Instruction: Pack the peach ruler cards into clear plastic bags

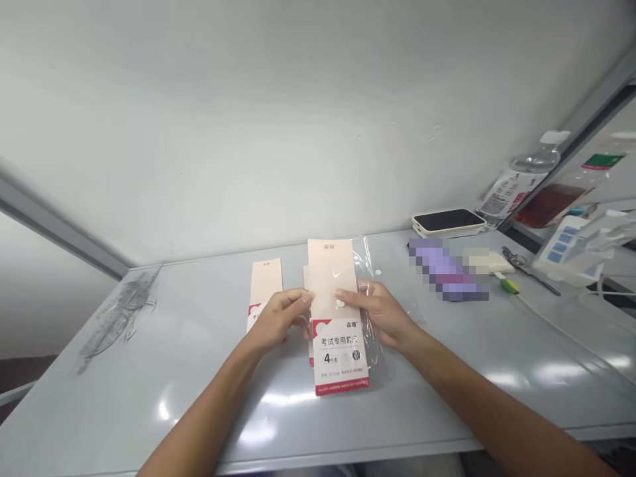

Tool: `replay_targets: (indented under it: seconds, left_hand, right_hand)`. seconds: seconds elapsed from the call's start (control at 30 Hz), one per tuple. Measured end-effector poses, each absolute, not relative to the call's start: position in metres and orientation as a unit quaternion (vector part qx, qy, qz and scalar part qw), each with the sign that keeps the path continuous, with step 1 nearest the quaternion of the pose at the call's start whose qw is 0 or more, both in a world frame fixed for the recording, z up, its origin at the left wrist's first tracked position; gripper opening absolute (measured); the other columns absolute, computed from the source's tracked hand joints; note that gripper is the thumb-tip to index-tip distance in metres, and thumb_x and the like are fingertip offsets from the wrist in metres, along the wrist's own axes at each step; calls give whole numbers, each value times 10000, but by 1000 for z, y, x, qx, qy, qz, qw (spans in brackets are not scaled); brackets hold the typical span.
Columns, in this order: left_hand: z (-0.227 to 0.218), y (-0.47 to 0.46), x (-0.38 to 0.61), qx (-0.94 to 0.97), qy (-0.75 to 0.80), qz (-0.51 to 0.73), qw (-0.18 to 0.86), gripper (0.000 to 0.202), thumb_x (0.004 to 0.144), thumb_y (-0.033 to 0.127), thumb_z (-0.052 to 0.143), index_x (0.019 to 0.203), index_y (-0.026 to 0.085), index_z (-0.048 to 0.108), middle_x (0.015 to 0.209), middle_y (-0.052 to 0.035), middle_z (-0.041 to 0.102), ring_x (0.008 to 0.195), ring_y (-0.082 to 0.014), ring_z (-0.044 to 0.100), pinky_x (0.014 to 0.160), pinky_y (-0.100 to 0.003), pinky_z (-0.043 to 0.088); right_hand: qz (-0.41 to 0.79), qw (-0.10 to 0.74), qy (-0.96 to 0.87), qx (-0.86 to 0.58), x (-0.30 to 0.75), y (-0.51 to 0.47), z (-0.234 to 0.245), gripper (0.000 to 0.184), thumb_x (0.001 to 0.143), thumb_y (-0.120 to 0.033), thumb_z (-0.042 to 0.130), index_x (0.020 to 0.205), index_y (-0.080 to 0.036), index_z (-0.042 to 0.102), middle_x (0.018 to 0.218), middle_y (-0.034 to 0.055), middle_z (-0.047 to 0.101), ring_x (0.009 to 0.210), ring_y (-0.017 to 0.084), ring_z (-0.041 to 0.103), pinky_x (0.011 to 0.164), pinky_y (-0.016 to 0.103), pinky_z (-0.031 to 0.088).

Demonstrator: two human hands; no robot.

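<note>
Bare forearms (pixel 199 417) reach over the tabletop's (pixel 124 397) near edge. At left, a second card packet (pixel 265 281) lies just behind the left hand (pixel 275 319), half curled and pinching a cream-and-red ruler-set card (pixel 338 351) in a clear plastic sleeve (pixel 370 331). The partly open right hand (pixel 380 315) grips its other side, steadying it. Near the back edge, rightward, sit a phone (pixel 447 220) and scissors (pixel 514 258).

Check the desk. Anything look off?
Two things stand out. A grey smeared patch sits on the left of the pale desk, like worn print or residue; I can't tell which. Further right, a purple object is pixelated, so it can't be identified.
</note>
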State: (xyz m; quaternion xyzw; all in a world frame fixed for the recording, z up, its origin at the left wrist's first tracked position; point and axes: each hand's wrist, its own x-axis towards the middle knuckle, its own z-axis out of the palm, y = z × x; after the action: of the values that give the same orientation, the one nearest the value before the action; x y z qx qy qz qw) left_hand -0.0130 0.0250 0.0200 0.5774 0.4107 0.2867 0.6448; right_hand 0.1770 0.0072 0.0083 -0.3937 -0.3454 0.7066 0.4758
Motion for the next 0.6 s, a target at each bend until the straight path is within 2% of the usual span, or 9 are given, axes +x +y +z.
replay_targets:
  seconds: [0.2, 0.27, 0.4, 0.53, 0.6]
  left_hand:
    - [25, 24, -11, 592, 397, 223, 665, 324, 772, 461, 550, 756, 139, 576, 691, -52, 636, 573, -131, 603, 509, -237, 471]
    - [22, 26, -11, 587, 412, 247, 652, 316, 755, 454, 576, 727, 140, 563, 677, -44, 639, 594, -135, 613, 525, -238, 481]
    - [16, 31, -11, 562, 485, 308, 595, 324, 698, 440, 640, 658, 148, 505, 585, -21, 628, 506, -129, 597, 497, -243, 474]
    - [14, 27, -9, 573, 543, 303, 533, 354, 680, 473, 632, 631, 181, 438, 483, 12, 582, 376, -131, 534, 360, -224, 372]
    - [14, 25, -8, 602, 569, 290, 480, 360, 702, 500, 590, 611, 187, 438, 466, 23, 561, 339, -118, 492, 340, -216, 310]
  right_hand:
    - [701, 469, -348, -409, 178, 8, 8, 335, 620, -384, 740, 822, -137, 635, 769, 75, 692, 716, 231, 661, 639, 329, 517]
    - [696, 466, -350, -419, 179, 9, 8, 332, 628, -378, 738, 832, -136, 636, 790, 78, 696, 725, 224, 659, 649, 321, 512]
    - [698, 439, -375, -422, 179, 9, 6, 360, 637, -340, 737, 913, -130, 640, 816, 79, 700, 733, 207, 658, 657, 313, 505]
    - [685, 431, -407, -424, 175, 8, 0, 367, 652, -356, 717, 930, -126, 645, 831, 83, 699, 718, 207, 657, 627, 318, 510]
    - [672, 429, -422, -432, 173, 7, -2, 349, 666, -378, 701, 909, -133, 646, 825, 81, 698, 708, 213, 658, 609, 323, 511]
